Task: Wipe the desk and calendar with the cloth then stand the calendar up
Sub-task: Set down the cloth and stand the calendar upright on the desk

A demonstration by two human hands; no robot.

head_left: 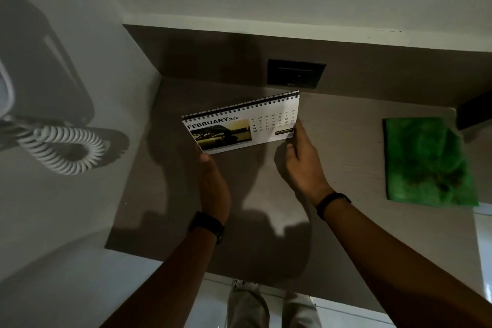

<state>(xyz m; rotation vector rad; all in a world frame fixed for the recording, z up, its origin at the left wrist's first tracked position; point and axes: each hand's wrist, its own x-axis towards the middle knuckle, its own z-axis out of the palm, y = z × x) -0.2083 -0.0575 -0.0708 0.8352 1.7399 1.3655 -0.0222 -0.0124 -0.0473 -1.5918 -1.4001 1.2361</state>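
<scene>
A spiral-bound desk calendar (pixel 241 124) showing February is held over the middle of the brown desk (pixel 346 162), its face tilted toward me and its binding on top. My left hand (pixel 213 184) grips its lower left corner. My right hand (pixel 300 162) pinches its lower right corner. Whether the calendar's base touches the desk is hidden by the page. A folded green cloth (pixel 426 162) lies flat on the desk at the right, apart from both hands.
A black wall socket panel (pixel 295 74) sits on the back panel just behind the calendar. A white wall phone with a coiled cord (pixel 61 149) hangs on the left wall. A dark object (pixel 474 109) stands at the far right above the cloth.
</scene>
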